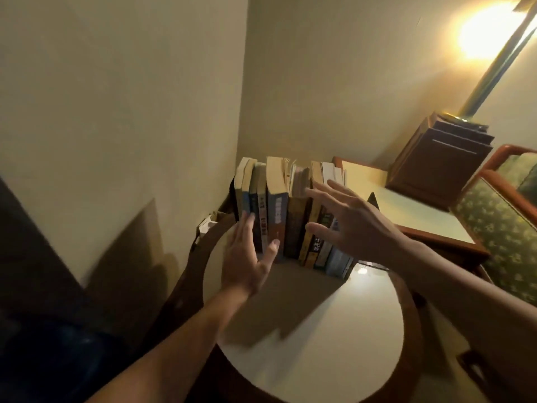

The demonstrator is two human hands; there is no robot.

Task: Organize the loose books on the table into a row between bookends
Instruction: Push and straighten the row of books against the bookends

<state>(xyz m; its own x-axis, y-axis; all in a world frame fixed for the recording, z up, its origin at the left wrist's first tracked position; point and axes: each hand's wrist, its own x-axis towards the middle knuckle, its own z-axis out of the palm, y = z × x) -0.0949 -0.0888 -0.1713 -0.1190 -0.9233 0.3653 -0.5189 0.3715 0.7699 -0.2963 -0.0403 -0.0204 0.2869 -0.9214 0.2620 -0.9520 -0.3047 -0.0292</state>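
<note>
A sitting room: lit lamp (pixel 483 33), upholstered armchair (pixel 500 228).

books (pixel 290 216) upright in row, between bookends (pixel 373 199)

A lamp, a brown box and a green chair in a corner

A lamp (pixel 482 30) glows bright yellow at the top right, on a long shiny pole (pixel 494 62). Under it a brown wooden box (pixel 436 173) sits on a side table (pixel 406 205) with a pale top and a red-brown edge. Dark flat things stick out of the top of the box. Just beside that table is a chair (pixel 494 228) with a green flowery cushion. The walls (pixel 116 97) are plain cream.
</note>
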